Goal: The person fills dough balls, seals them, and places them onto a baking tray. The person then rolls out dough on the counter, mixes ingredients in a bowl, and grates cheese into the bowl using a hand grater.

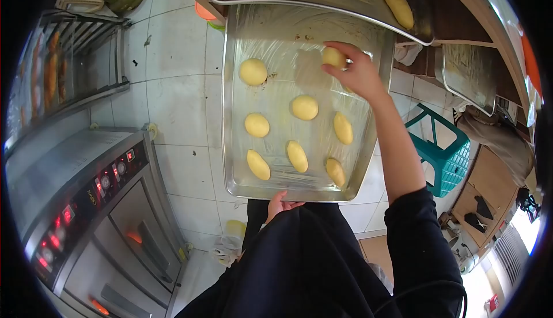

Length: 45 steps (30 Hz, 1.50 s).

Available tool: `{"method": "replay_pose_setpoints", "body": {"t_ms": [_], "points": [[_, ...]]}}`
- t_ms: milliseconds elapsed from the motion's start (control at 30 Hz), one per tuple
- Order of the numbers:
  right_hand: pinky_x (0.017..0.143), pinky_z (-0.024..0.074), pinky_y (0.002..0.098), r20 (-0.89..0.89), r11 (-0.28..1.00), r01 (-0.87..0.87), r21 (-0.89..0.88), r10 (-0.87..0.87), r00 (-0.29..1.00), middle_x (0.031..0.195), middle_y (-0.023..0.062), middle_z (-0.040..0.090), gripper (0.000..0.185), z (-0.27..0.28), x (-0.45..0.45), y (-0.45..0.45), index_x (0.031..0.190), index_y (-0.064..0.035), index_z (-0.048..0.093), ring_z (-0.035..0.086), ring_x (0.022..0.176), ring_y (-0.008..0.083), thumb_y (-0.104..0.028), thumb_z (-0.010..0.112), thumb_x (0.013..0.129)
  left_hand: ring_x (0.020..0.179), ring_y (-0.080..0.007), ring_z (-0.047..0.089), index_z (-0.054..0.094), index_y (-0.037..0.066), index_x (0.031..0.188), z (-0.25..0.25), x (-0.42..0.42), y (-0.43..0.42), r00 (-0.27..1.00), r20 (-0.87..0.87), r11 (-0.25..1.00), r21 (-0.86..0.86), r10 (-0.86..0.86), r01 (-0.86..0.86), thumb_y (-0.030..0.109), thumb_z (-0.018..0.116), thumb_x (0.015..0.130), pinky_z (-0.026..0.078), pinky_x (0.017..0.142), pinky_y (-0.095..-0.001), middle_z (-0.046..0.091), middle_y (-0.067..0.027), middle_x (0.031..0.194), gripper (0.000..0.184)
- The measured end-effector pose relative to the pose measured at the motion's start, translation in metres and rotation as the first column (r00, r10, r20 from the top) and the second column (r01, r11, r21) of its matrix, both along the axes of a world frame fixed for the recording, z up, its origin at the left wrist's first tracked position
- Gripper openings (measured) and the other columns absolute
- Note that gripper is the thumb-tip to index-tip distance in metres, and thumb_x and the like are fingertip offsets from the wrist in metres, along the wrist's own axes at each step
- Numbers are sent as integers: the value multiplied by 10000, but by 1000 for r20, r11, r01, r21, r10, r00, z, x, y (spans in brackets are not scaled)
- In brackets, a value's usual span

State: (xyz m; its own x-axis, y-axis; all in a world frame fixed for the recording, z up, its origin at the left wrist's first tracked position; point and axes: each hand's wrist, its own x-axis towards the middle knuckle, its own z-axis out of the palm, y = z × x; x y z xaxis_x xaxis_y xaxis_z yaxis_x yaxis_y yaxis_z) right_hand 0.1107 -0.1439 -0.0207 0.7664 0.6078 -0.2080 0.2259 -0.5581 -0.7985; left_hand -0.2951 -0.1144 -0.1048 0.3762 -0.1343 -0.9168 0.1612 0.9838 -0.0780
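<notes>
My right hand [355,70] pinches a pale yellow dough ball [333,57] between thumb and fingers, over the far right part of a greased metal baking tray [282,190]. My left hand [281,205] grips the near rim of this tray, its fingers partly hidden. On the tray lie round dough balls, one [253,72] at the far left and another [305,108] near the middle. Several oval dough pieces, such as this one [297,156], rest toward the near side. Part of another piece shows just below my right hand, mostly covered by it.
A second tray [368,8] with long dough pieces sits on a shelf beyond, overlapping the far edge. At left stand a steel oven [115,203] with lit red displays and a rack [86,70]. A green plastic stool [443,156] is on the right.
</notes>
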Motion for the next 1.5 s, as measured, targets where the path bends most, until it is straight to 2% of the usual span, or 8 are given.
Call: {"method": "replay_pose_setpoints", "body": {"t_ms": [133, 567, 633, 767, 933, 1100, 1267, 1500], "points": [[806, 501, 361, 340, 981, -127, -148, 171, 925, 1156, 100, 536, 467, -26, -15, 25, 1182, -168, 558, 576, 982, 293, -145, 676, 731, 1043, -351, 581, 403, -34, 1223, 2, 2, -3, 1000, -26, 999, 34, 10, -10, 206, 496, 856, 467, 915, -486, 557, -223, 1165, 448], [944, 449, 380, 428, 934, 6, -358, 159, 890, 1281, 112, 450, 616, -30, -17, 47, 1285, -213, 458, 439, 1179, 318, -140, 688, 718, 973, -384, 592, 391, -21, 1231, -8, -2, -6, 994, 11, 993, -38, 113, -112, 193, 527, 838, 465, 896, -511, 562, -223, 1131, 468], [946, 437, 394, 215, 933, -30, -358, 114, 970, 1300, 112, 444, 711, -47, -6, 48, 1309, -227, 447, 443, 1161, 337, -155, 730, 660, 998, -389, 580, 380, -23, 1242, -12, -3, -9, 992, -45, 993, -25, 114, -115, 176, 519, 843, 462, 894, -530, 542, -231, 1161, 468], [968, 418, 405, 307, 955, -168, -243, 240, 921, 1324, 128, 423, 739, -59, 6, 43, 1321, -207, 433, 428, 1174, 343, -115, 729, 650, 1024, -396, 567, 368, -24, 1254, -12, -4, -12, 993, -31, 994, 6, 112, -112, 160, 507, 850, 458, 895, -543, 518, -245, 1191, 465], [993, 378, 415, 334, 999, -36, -11, 38, 942, 1329, 138, 430, 659, 3, -6, 2, 1291, -126, 446, 422, 1169, 356, -53, 685, 681, 1064, -401, 549, 383, -53, 1240, 10, 20, -5, 994, -68, 996, -26, 85, -87, 158, 464, 873, 459, 895, -551, 528, -249, 1193, 431], [823, 469, 360, 219, 977, 204, 57, -212, 952, 1047, 160, 609, 370, 45, -63, -99, 1093, -10, 572, 592, 935, 317, -69, 682, 744, 1092, -401, 541, 409, -67, 1207, 12, 96, 16, 993, 118, 984, 175, 15, -36, 164, 435, 879, 428, 936, -560, 536, -241, 1191, 403], [713, 484, 272, 63, 955, 296, -25, -294, 954, 862, 79, 651, 323, 108, -101, -158, 1063, -19, 615, 608, 714, 156, -38, 687, 749, 1121, -399, 515, 447, -36, 1130, -12, 191, 53, 984, 160, 976, 186, 81, -110, 147, 436, 861, 394, 964, -578, 518, -236, 1203, 326], [656, 497, 295, 203, 979, 201, 35, -204, 958, 847, 101, 646, 210, 193, -41, -150, 984, -29, 631, 639, 728, 212, -24, 666, 777, 1085, -422, 528, 446, 9, 1104, -9, 315, 96, 981, 192, 956, 277, 40, -94, 160, 486, 876, 436, 926, -568, 531, -179, 1160, 277]]}}
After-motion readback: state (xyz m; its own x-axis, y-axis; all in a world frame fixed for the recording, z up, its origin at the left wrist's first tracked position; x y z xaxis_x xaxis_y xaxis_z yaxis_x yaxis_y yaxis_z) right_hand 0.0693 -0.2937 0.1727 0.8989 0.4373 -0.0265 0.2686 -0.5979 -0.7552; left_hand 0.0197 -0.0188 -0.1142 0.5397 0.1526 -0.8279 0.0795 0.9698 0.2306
